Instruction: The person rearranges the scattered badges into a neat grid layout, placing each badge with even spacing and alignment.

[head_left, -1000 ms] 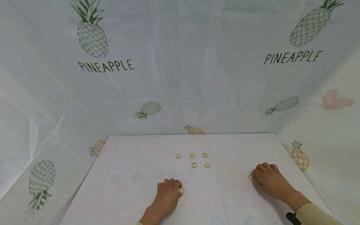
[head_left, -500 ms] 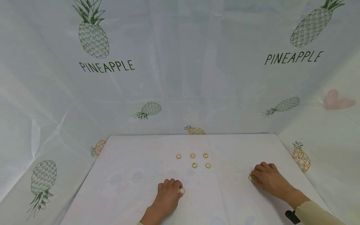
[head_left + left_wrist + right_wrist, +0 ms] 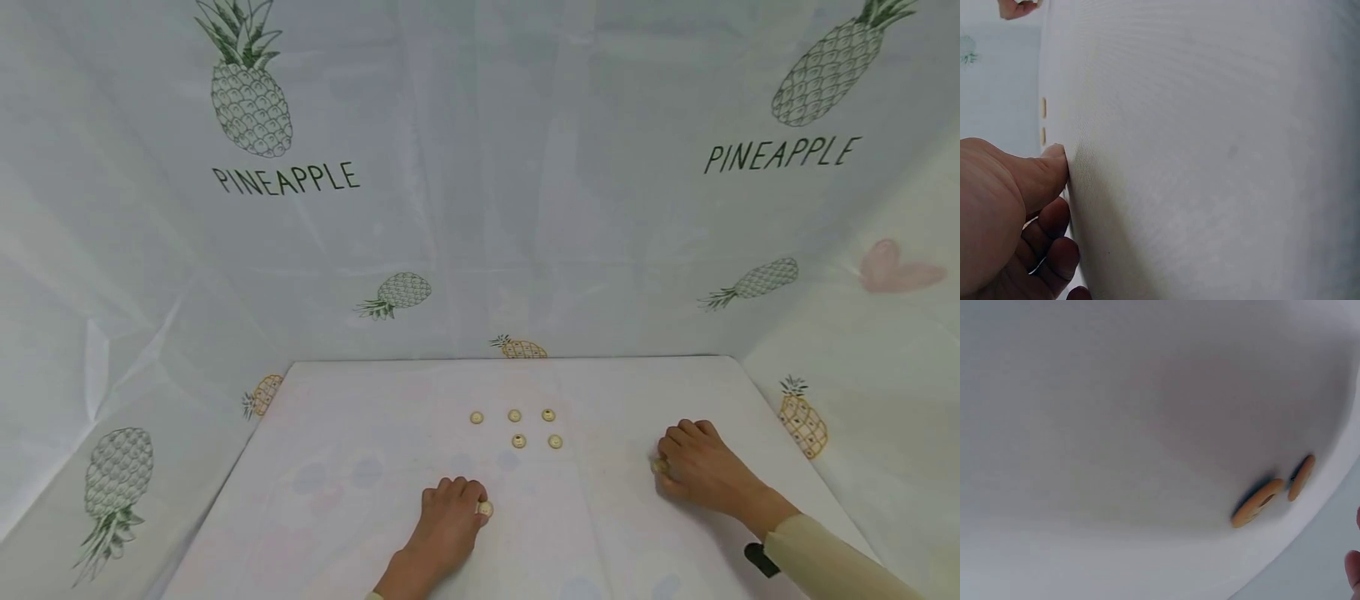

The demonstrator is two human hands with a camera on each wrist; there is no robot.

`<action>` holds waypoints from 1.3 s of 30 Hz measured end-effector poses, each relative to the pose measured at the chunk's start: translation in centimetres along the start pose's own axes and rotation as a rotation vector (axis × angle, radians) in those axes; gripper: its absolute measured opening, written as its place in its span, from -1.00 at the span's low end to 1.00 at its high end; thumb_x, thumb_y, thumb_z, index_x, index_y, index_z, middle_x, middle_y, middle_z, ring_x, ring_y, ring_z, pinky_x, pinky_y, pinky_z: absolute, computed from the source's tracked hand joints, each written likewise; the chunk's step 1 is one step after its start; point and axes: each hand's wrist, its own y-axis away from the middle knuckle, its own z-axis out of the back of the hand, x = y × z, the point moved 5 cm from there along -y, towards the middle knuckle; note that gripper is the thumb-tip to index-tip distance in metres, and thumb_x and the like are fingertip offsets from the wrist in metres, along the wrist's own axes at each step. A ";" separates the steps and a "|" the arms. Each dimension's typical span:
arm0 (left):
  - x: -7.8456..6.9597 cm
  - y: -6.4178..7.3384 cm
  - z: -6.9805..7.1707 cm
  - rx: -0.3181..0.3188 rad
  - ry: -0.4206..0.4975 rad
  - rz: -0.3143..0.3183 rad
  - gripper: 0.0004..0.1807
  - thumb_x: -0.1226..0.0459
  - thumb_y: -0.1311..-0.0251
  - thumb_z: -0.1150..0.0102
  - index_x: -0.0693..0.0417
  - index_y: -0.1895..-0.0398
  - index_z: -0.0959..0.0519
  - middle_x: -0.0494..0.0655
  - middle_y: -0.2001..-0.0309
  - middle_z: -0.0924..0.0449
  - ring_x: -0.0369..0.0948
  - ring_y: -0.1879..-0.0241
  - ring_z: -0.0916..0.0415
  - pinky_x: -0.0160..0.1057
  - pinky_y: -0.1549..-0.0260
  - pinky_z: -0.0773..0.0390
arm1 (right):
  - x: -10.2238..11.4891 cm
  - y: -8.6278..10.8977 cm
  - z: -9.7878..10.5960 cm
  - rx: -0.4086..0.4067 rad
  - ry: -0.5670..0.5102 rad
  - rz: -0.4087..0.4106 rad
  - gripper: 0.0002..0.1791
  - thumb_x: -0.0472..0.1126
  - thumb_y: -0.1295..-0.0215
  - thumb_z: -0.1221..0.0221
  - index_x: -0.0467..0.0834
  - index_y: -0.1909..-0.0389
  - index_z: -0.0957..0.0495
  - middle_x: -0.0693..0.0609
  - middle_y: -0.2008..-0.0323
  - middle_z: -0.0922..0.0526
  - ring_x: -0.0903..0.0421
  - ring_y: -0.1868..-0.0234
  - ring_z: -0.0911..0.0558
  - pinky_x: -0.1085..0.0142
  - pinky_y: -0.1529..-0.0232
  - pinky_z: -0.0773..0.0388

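In the head view my left hand (image 3: 450, 515) rests low on the white table and pinches a small round tan disc (image 3: 486, 508) between thumb and fingers. The left wrist view shows its thumb (image 3: 1044, 178) pressed close to the tabletop, the other fingers curled beneath. At the right my right hand (image 3: 701, 467) grips another tan disc (image 3: 660, 467), which peeks out between fingertips and thumb. Two discs, one marked on its face (image 3: 1259, 503), lie on the shaded surface in the right wrist view, where only fingertips (image 3: 1352, 569) enter at the edge.
Several matching discs stand in two rows near the table's middle, such as the back-left disc (image 3: 477, 417) and the front-right disc (image 3: 555, 442). Pineapple-printed cloth (image 3: 480, 208) hangs behind the table (image 3: 360, 400) and along its sides.
My right hand has shifted a little left and away from me, and the disc at its fingertips has moved with it. The left hand and the rows of discs stay put.
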 end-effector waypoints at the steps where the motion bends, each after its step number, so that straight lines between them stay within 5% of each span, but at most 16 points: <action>1: 0.1 0.0 0.0 0.001 -0.002 0.003 -0.76 0.12 -0.29 -0.44 -0.13 0.11 -0.56 -0.26 0.21 -0.54 -0.24 0.22 -0.38 -0.08 0.20 -0.36 | 0.1 -0.3 0.0 -0.015 0.007 0.016 -0.71 -0.03 0.01 -0.39 -0.04 0.40 -0.49 0.11 0.38 -0.46 0.04 0.27 -0.40 -0.02 0.12 -0.35; 7: 0.0 0.1 0.1 0.003 -0.005 0.003 -0.76 0.12 -0.29 -0.44 -0.12 0.11 -0.56 -0.25 0.20 -0.54 -0.24 0.21 -0.39 -0.05 0.18 -0.38 | 1.0 -1.9 -0.3 -0.054 0.033 0.070 -0.73 -0.01 0.00 -0.28 -0.08 0.43 -0.45 0.07 0.40 -0.45 0.00 0.28 -0.43 -0.05 0.09 -0.39; 18: 0.0 -0.1 0.0 0.019 -0.010 0.005 -0.77 0.11 -0.32 -0.42 -0.12 0.10 -0.56 -0.24 0.21 -0.53 -0.23 0.21 -0.38 -0.05 0.18 -0.39 | 2.7 -5.2 -0.7 -0.044 0.009 0.049 -0.76 -0.06 -0.04 -0.30 -0.10 0.44 -0.47 0.05 0.39 -0.50 0.00 0.26 -0.46 -0.06 0.04 -0.40; 28: 0.0 -0.1 0.3 0.028 0.015 0.021 -0.78 0.12 -0.32 -0.42 -0.11 0.11 -0.57 -0.26 0.22 -0.52 -0.24 0.21 -0.36 -0.04 0.16 -0.39 | 4.6 -8.5 -1.5 0.087 0.003 -0.018 -0.75 -0.02 -0.15 -0.34 -0.11 0.36 -0.57 0.05 0.32 -0.58 0.00 0.17 -0.48 -0.07 -0.09 -0.42; 39: 0.2 -0.2 0.1 0.018 0.012 0.021 -0.78 0.11 -0.30 -0.44 -0.13 0.12 -0.58 -0.28 0.23 -0.53 -0.26 0.22 -0.35 -0.08 0.18 -0.36 | 7.3 -12.2 -2.1 0.105 -0.033 0.012 -0.75 0.00 -0.17 -0.31 -0.11 0.36 -0.59 0.06 0.29 -0.61 0.03 0.16 -0.48 -0.04 -0.10 -0.41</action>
